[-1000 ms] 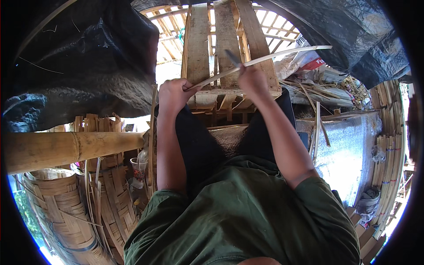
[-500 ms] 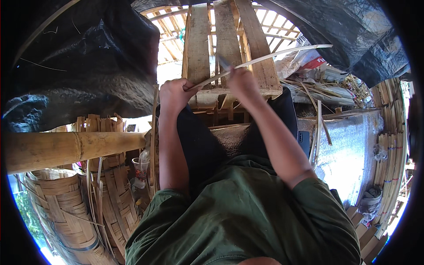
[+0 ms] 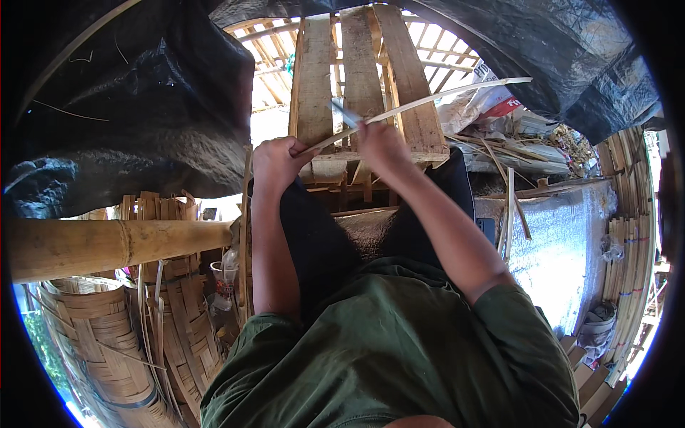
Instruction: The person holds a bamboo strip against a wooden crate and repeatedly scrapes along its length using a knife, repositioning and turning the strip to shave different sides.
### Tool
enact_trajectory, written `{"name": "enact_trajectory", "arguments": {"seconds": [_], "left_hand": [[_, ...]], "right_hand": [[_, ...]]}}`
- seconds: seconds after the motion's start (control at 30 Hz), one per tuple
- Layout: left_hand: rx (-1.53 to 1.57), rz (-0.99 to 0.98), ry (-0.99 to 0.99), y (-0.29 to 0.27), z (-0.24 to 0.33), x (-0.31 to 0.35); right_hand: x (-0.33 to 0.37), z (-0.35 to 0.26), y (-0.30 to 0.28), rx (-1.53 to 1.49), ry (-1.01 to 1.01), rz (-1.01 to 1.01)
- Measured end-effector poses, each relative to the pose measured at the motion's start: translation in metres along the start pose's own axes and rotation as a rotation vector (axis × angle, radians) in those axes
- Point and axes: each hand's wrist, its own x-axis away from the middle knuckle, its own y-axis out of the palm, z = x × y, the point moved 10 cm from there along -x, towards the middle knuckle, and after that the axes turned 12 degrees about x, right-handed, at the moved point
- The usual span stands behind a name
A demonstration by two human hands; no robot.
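Observation:
A long, pale bamboo strip [image 3: 449, 93] slants over the slatted wooden bench [image 3: 314, 85], its free end bending away to the far right. My left hand [image 3: 280, 160] is closed around the near-left end of the strip, at the bench's front left corner. Farther along, my right hand [image 3: 382, 146] grips a knife [image 3: 345, 114], whose blade points to the far left and crosses the strip. The knife's handle is hidden inside my fingers.
A thick bamboo pole [image 3: 121, 246] juts in from the left above woven bamboo baskets [image 3: 93, 328]. Black plastic sheeting [image 3: 143, 107] hangs at far left. Thin loose strips [image 3: 509, 214] lean at right beside a silvery sheet [image 3: 556, 250]. A phone [image 3: 485, 230] lies by my right thigh.
My right hand and the knife have moved left and nearer along the strip, toward my left hand. The left hand keeps its hold.

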Motion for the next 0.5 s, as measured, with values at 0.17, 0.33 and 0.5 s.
{"name": "enact_trajectory", "arguments": {"seconds": [0.17,0.33,0.5], "left_hand": [[-0.007,-0.010,-0.041,-0.001,-0.003,0.002],[-0.027,-0.026,-0.007,0.009,0.011,-0.009],[-0.022,-0.018,-0.017,0.008,0.005,-0.008]], "right_hand": [[-0.039,0.112,-0.056,0.091,0.208,0.134],[-0.058,0.117,-0.002,-0.197,0.180,0.069],[-0.001,-0.005,0.028,-0.157,-0.063,-0.053]]}}
